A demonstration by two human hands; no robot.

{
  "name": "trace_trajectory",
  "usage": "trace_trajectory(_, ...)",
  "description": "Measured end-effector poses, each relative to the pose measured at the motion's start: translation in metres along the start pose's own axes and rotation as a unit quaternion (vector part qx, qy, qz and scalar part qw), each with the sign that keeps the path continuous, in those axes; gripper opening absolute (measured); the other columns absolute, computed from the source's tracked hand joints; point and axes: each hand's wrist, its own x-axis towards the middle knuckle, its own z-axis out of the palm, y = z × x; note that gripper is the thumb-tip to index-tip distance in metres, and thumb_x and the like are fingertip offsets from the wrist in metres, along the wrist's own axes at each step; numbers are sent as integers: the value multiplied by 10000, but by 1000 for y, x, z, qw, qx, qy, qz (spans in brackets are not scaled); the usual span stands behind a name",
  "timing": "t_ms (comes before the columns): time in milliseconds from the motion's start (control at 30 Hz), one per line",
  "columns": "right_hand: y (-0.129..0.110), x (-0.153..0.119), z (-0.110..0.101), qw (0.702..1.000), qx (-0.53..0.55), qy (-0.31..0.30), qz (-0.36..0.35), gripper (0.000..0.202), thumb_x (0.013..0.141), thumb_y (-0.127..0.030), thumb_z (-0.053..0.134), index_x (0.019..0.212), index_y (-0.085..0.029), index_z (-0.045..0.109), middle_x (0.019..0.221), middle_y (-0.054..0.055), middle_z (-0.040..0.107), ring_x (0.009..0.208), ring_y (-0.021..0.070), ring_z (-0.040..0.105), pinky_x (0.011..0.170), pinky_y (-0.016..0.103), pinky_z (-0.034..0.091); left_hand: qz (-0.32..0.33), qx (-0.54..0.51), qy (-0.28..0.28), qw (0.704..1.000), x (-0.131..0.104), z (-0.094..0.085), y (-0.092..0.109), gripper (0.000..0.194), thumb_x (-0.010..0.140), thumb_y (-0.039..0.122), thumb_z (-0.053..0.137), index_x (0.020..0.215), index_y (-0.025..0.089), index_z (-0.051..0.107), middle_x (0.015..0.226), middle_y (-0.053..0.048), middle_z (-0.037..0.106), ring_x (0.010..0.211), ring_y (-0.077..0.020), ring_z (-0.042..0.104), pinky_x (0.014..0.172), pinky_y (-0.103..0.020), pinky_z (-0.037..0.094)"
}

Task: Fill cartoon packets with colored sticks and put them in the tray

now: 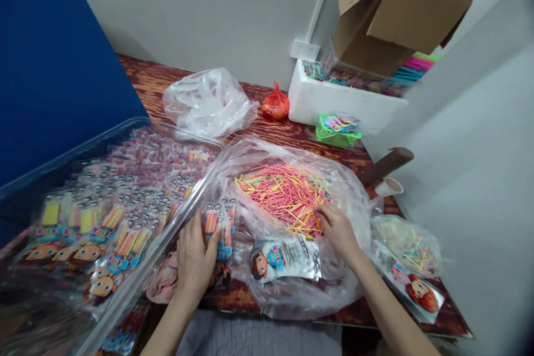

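Touching right hand (pixel 337 229), seemingly: coloured sticks (pixel 283 194)

From my remote station I see the main bag (pixel 352 192) lying mid-table, sticks (pixel 283 194) heaped in it and a pouch (pixel 287 258) on its near side. To its left I have the tub (pixel 175 222), packets (pixel 142 189) inside. Behind these lies a second bag (pixel 211 103), with a tied bag (pixel 275 105) on its right, then a basket (pixel 337 138) before the foam box (pixel 342 104).
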Motion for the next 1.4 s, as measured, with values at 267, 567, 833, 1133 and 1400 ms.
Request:
trace_trajectory(267,-2,20,5,944,-264,-121,-156,196,902,-96,505,921,-173,684,928,94,664,926,242,537,815,347,425,47,-7,14,999,-3,-11,31,547,921,396,488,1433,232,386,1475,-143,395,1345,-341,374,1100,-531,310)
trace_trajectory(567,-4,42,0,888,-357,-180,-228,125,885,-128,563,946,-171,663,998,124,647,980,280,530,807,379,386,52,-52,-46,996,-6,-10,29,386,938,357,482,1311,261,503,1433,-103,430,1328,-292,401,1092,-516,356)
trace_trajectory(833,0,44,-4,871,-383,-180,-250,94,901,-146,561,923,-178,647,969,101,650,980,282,534,863,410,368,39,-73,-59,995,-7,-17,26,341,940,359,480,1254,241,543,1418,-94,450,1320,-281,410,1093,-503,364)
trace_trajectory(1133,8,39,-2,882,-347,-168,-269,136,922,-119,502,945,-162,628,1001,109,656,998,274,527,949,421,344,46,-94,-55,993,-9,-18,32,332,949,345,472,1256,242,544,1430,-91,438,1336,-274,398,1098,-501,360)
trace_trajectory(1400,6,43,13,955,-202,-129,-174,215,939,-118,415,888,-165,618,850,111,653,852,248,557,953,397,348,46,-99,-49,993,-10,-23,34,319,946,343,481,1243,254,555,1418,-88,453,1326,-276,414,1088,-512,375)
